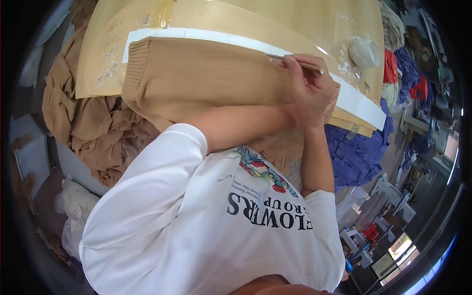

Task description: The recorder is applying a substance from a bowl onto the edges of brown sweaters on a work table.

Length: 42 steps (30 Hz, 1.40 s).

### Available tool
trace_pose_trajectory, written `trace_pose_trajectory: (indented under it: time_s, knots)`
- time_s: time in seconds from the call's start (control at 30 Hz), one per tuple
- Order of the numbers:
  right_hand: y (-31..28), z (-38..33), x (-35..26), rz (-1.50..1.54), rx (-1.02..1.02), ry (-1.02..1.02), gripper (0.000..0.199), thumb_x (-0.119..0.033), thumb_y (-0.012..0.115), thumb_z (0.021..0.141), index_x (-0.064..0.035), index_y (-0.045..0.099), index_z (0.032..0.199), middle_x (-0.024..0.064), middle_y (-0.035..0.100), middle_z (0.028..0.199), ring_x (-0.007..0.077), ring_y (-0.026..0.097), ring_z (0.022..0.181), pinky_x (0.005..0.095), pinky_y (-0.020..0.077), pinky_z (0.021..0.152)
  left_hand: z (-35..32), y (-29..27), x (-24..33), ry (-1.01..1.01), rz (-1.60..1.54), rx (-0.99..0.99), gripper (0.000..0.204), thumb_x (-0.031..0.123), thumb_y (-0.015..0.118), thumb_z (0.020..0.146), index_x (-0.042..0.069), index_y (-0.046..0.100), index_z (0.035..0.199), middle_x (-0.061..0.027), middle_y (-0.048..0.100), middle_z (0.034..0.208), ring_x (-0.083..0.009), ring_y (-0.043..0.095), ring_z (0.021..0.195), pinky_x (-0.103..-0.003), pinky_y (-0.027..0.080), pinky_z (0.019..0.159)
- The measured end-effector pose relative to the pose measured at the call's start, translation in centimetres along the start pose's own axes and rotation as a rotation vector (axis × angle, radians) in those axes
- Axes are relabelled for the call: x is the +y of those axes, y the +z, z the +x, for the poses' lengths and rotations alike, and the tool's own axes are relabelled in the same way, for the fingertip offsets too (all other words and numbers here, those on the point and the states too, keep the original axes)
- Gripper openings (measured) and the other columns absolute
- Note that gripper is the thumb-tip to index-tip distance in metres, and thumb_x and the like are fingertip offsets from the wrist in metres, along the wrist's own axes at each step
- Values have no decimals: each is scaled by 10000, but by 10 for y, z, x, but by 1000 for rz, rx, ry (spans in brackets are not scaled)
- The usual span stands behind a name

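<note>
My right hand (313, 88) pinches a slim pen-like tool (309, 66) with a thin metal tip pointing left. The tip is over the far edge of a tan knitted garment piece (211, 73), which lies flat with a ribbed band at its left end. My left forearm crosses over the near side of the knit toward the right. Its hand (335, 94) is mostly hidden behind my right hand and wrist, so its fingers cannot be made out. A long white strip (206, 34) runs along the knit's far edge.
The yellowish table (275, 19) carries a round translucent lump (365, 52) at the right. Tan knitwear (93, 128) is heaped at the left, blue-purple knitwear (356, 157) at the right. A white bag (78, 201) sits at lower left; red stools and benches stand farther right.
</note>
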State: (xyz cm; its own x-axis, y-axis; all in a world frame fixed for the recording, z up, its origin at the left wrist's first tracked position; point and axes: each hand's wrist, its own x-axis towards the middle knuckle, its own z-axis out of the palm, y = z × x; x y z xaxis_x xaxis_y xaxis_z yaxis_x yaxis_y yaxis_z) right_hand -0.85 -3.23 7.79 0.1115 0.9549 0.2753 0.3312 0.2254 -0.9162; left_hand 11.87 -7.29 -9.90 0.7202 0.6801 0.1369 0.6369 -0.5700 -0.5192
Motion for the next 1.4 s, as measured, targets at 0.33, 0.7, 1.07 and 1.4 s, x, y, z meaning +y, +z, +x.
trace_pose_trajectory:
  time_s: [0.33, 0.7, 1.07, 1.4]
  knots:
    - [41, 28, 7, -258, -177, 7, 91, -46, 656, 799, 1, 582, 824, 90, 653, 734, 148, 660, 686, 221, 521, 605, -44, -53, -117, 201, -790, 200, 487, 301, 399, 874, 50, 426, 1291, -102, 348, 1389, -355, 226, 1322, -624, 124, 1042]
    - [104, 45, -5, -20, -293, -34, 90, -26, 639, 811, 16, 582, 867, 82, 637, 751, 129, 609, 690, 235, 524, 674, -45, -51, -108, 114, -817, 301, 427, 312, 422, 847, 68, 581, 1158, -117, 433, 1311, -367, 285, 1284, -628, 147, 1032]
    - [33, 24, -40, -77, -167, -159, 219, 13, 436, 911, 12, 563, 1090, 107, 621, 865, 117, 573, 672, 258, 487, 602, -94, -18, -156, 220, -1805, 304, 166, 184, 512, 826, 44, 599, 817, -160, 604, 936, -250, 572, 880, -343, 466, 739]
    - [22, -10, -15, -680, -378, -436, 183, 59, 551, 735, -32, 514, 889, 129, 589, 915, 302, 586, 731, 350, 477, 619, -361, 119, -299, -906, -1451, -715, 526, 489, 585, 794, -25, 653, 887, -171, 656, 794, -284, 650, 780, -367, 497, 705]
